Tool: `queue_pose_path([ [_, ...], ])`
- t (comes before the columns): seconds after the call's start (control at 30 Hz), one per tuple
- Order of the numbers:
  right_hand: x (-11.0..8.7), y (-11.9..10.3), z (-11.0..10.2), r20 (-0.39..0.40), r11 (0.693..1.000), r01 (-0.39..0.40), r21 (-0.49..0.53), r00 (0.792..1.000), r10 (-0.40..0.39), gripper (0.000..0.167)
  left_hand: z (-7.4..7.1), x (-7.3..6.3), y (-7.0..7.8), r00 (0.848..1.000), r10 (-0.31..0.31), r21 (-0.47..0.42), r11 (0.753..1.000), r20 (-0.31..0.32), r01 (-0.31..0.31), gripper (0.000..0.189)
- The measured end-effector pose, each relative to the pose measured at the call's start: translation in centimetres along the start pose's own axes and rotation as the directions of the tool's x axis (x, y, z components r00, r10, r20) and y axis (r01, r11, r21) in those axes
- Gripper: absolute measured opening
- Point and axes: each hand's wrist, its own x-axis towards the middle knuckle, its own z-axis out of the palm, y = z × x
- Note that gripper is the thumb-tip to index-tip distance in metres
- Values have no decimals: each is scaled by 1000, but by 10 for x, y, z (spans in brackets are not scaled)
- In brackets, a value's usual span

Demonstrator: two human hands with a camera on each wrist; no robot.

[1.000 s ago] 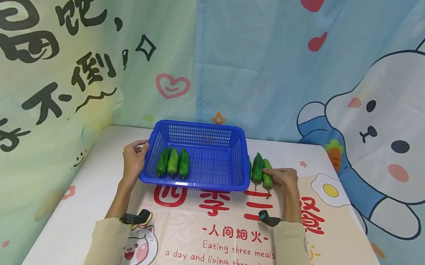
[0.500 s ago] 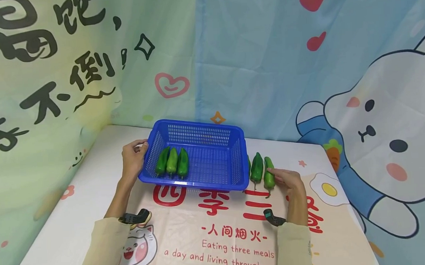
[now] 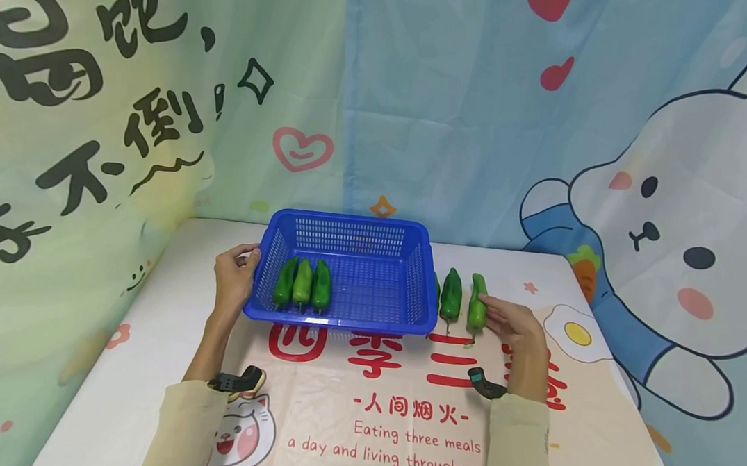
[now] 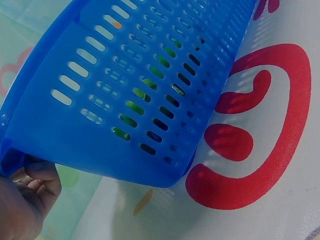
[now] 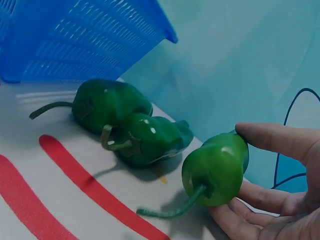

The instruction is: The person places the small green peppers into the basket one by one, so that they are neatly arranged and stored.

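A blue plastic basket (image 3: 386, 326) with slotted walls stands at the middle of the table, and three green peppers (image 3: 302, 285) lie side by side in its left part. My left hand (image 3: 233, 277) grips the basket's left rim; in the left wrist view its curled fingers (image 4: 46, 176) sit under the rim. Right of the basket, my right hand (image 3: 515, 321) holds a lighter green pepper (image 5: 215, 170) between thumb and fingers. Two darker green peppers lie between it and the basket, a nearer one (image 5: 150, 140) and one beside the basket (image 5: 107, 102), partly hidden in the head view.
A printed cloth (image 3: 381, 406) with red lettering covers the front of the white table (image 3: 105, 397). Behind the table hangs a pale backdrop (image 3: 443, 119) with a cartoon rabbit on its right side.
My right hand has moved to the right with the lighter green pepper, widening the gap to the darker peppers. The left hand and the basket have stayed in place.
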Motion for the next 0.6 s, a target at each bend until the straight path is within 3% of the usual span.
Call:
queue_pose_path([
  [0.2, -4, -4, -2, 62, 987, -61, 148, 997, 52, 23, 0, 2, 1, 1000, 4, 1, 1000, -6, -4, 32],
  [0.47, -10, -4, 4, 55, 980, -19, 199, 998, 8, 13, -2, 2, -2, 1000, 19, -2, 1000, -8, -19, 31],
  [0.6, -17, -7, 8, 36, 980, 17, 196, 999, -24, 15, -1, 1, -2, 1000, 20, 4, 1000, 3, -20, 30],
])
